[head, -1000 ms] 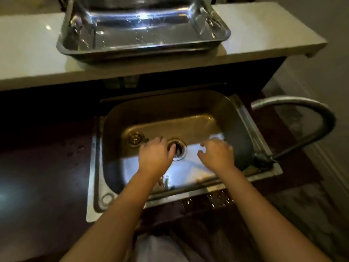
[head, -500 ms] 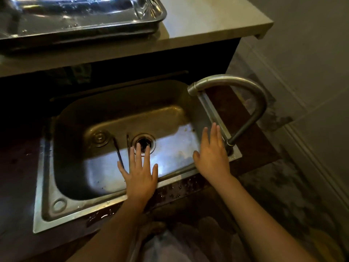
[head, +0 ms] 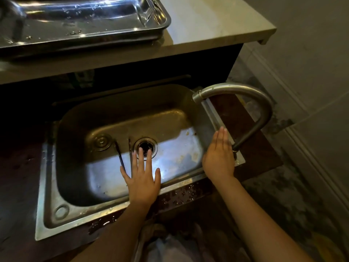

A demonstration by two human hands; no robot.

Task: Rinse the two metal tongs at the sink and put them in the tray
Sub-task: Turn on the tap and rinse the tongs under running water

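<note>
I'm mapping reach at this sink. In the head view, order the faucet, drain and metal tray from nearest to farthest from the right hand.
From the right hand:
1. Faucet, just beyond its fingertips, at the sink's right edge.
2. Drain, to the left on the sink floor.
3. Metal tray, up on the pale counter behind the sink.

one head view, looking steeply down, close over the sink (head: 47,214).

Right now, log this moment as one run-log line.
left hand: open, over sink | right hand: open, near tap | tongs: in sink | tray: on counter
</note>
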